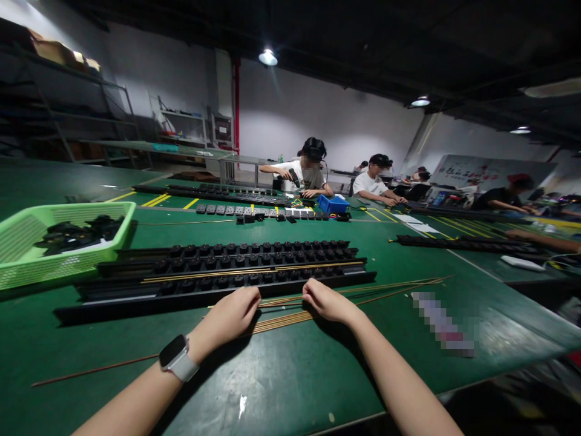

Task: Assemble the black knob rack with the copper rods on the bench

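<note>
My left hand (236, 310), with a watch (175, 354) on its wrist, is closed around thin brass-coloured rods (281, 304). To its right, my right hand (327, 301) is closed on the same rods, which run on past it to the right. The fingertips of both hands are partly hidden. More loose brass-coloured rods (284, 322) lie on the green table just below and between the hands. Directly beyond stand long black rails (218, 297) holding rows of round black parts (240, 280). Several rods (254, 272) rest lengthwise along these rails.
A light green basket (49, 266) with black parts stands at the left. One rod (91, 372) extends left under my left forearm. A pixelated flat item (442, 327) lies right. Across the table, a co-worker (306, 169) holds a power drill near a blue bin (333, 204).
</note>
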`<state>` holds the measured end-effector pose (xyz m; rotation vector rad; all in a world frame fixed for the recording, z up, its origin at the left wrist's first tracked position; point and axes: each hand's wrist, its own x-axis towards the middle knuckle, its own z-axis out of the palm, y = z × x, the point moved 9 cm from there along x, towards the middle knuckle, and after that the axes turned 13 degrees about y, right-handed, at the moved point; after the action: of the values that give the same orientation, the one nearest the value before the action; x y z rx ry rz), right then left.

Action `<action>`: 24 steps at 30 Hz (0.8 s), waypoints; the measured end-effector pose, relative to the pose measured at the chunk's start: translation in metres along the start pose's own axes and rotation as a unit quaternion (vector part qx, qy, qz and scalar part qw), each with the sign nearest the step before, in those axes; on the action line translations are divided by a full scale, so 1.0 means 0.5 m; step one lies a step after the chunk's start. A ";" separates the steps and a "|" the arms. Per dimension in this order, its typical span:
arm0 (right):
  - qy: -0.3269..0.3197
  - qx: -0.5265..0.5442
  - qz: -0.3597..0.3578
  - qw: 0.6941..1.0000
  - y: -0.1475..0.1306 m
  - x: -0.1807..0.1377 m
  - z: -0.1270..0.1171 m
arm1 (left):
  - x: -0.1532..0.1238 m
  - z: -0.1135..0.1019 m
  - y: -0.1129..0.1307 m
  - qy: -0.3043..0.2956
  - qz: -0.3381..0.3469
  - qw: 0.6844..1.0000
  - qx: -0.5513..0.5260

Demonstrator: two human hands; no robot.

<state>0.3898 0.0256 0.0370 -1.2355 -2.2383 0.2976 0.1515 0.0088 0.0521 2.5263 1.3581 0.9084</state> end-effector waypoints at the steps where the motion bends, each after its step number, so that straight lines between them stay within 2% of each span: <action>1: 0.001 0.010 0.005 1.000 0.003 0.001 0.003 | 0.000 0.002 -0.005 0.003 -0.010 1.000 -0.008; 5: 0.000 0.024 0.025 0.999 0.016 0.003 0.012 | 0.000 0.013 -0.019 0.001 -0.026 0.999 -0.037; 9: -0.007 0.026 0.010 1.000 0.010 0.006 0.011 | -0.002 0.013 -0.020 -0.005 -0.012 0.998 -0.060; 12: 0.011 0.016 -0.004 1.000 0.004 0.011 0.001 | -0.002 0.005 -0.024 -0.011 -0.025 0.998 -0.064; 15: 0.045 -0.018 -0.029 0.998 -0.005 0.014 -0.012 | 0.001 -0.011 -0.021 0.005 -0.024 0.999 -0.040; 18: 0.064 -0.069 -0.056 0.994 -0.021 0.016 -0.011 | 0.004 -0.023 -0.001 0.028 0.004 1.000 0.010; 22: 0.068 -0.089 -0.085 0.990 -0.055 0.020 0.000 | 0.003 -0.013 0.033 0.014 0.048 0.997 0.059; 24: 0.074 -0.080 -0.087 0.990 -0.064 0.022 -0.004 | 0.004 -0.016 0.033 0.008 0.053 0.995 0.082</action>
<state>0.3638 0.0166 0.0570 -1.0940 -2.2560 -0.0403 0.1596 -0.0005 0.0659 2.7421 1.3670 0.8701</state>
